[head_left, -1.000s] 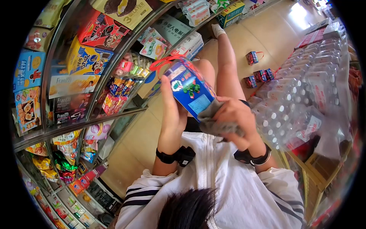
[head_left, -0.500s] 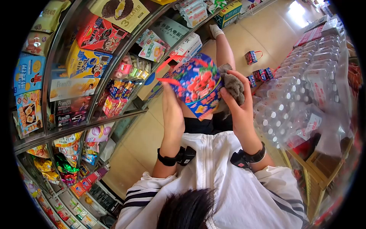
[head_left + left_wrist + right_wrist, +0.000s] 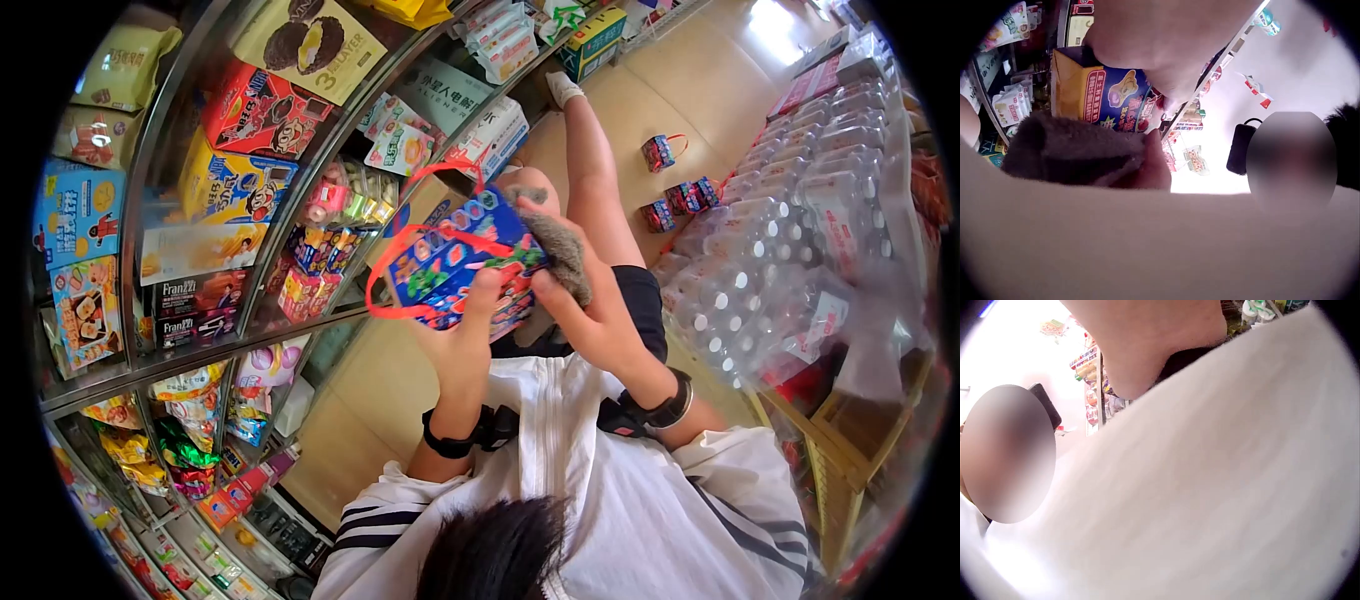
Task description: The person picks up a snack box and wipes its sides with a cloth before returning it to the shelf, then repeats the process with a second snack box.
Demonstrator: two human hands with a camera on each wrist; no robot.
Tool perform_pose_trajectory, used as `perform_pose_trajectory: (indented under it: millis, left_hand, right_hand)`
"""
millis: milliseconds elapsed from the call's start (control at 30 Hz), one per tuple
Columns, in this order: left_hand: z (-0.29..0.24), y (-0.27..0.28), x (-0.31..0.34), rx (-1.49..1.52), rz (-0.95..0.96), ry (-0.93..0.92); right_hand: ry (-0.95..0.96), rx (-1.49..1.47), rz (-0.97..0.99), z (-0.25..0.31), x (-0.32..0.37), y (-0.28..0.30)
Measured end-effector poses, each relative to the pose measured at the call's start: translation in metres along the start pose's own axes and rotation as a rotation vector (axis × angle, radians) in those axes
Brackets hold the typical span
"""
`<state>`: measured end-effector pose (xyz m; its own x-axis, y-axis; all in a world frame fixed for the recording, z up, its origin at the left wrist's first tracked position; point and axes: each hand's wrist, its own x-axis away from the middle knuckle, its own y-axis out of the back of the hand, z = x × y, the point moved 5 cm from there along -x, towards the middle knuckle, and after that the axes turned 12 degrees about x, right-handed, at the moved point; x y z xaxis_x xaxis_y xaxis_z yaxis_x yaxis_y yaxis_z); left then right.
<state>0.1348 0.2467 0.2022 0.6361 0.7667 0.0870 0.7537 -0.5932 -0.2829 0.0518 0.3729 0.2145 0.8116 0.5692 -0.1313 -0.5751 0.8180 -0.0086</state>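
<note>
— In the head view, grasping what, and where?
— Gripping a blue box (image 3: 450, 262) over the lap with the left hand (image 3: 462, 335), thumb across the print; cannot tell the lie of the other fingers behind. Pinching a grey cloth (image 3: 563, 255) against the box's right side with the right hand (image 3: 595, 325). Probably braced from the left to resist the cloth's push.
— And around?
— Hemmed in on the left by snack shelves (image 3: 235, 347), on the right by wrapped bottles (image 3: 745, 260). Farther off, beside the bottles, small boxes (image 3: 692, 195) on the floor (image 3: 720, 110).
— In the left wrist view?
— Bunched cloth, partly covering a blue-and-yellow carton (image 3: 1122, 94); impossible to confirm as the held box.
— In the right wrist view?
— Mostly blocked by white fabric (image 3: 1197, 475); no grip visible.
</note>
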Motion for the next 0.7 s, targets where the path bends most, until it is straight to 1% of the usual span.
perform_pose_trajectory:
  millis: [67, 100, 200, 267, 367, 400, 433, 467, 500, 533, 567, 600, 633, 700]
  left_hand:
    - [-0.006, 0.004, -0.001, 0.076, -0.030, -0.041]
    - [-0.012, 0.002, -0.002, 0.113, -0.027, -0.055]
    - [-0.018, 0.001, -0.003, 0.196, -0.029, -0.101]
    - [-0.019, -0.004, 0.000, 0.196, -0.021, -0.100]
    - [-0.017, -0.008, 0.007, 0.264, -0.083, -0.032]
    - [-0.011, -0.009, 0.008, 0.259, -0.072, -0.031]
    - [-0.003, -0.005, 0.009, 0.242, -0.090, -0.101]
    - [0.005, 0.000, 0.010, 0.224, -0.107, -0.171]
    - [0.011, 0.005, 0.011, 0.151, -0.124, -0.216]
    - [0.020, 0.009, 0.013, 0.141, -0.114, -0.215]
    - [0.028, 0.013, 0.015, 0.078, -0.108, -0.234]
    - [0.032, 0.015, 0.014, 0.017, -0.101, -0.254]
    - [0.034, 0.011, 0.012, 0.025, -0.003, -0.266]
    - [0.033, 0.003, 0.012, 0.002, 0.040, -0.245]
  right_hand:
    - [0.056, 0.082, 0.045, -0.007, 0.002, -0.004]
    - [0.009, 0.097, 0.083, -0.008, 0.004, -0.006]
    - [-0.028, 0.082, 0.108, -0.007, 0.005, -0.006]
    - [0.017, 0.061, 0.066, -0.012, 0.001, -0.006]
    - [-0.011, 0.019, 0.016, -0.021, 0.001, -0.004]
    - [-0.077, -0.088, 0.010, -0.029, 0.002, -0.004]
    - [-0.144, -0.196, 0.005, -0.034, 0.004, -0.005]
    - [-0.142, -0.203, -0.005, -0.033, 0.004, -0.003]
    - [-0.214, -0.267, 0.000, -0.034, 0.004, -0.001]
    - [-0.286, -0.332, 0.005, -0.037, 0.005, -0.001]
    - [-0.286, -0.342, -0.005, -0.040, 0.007, 0.001]
    - [-0.390, -0.399, 0.055, -0.049, 0.010, -0.002]
    - [-0.492, -0.455, 0.116, -0.056, 0.013, -0.005]
    - [-0.466, -0.472, 0.067, -0.052, 0.009, -0.007]
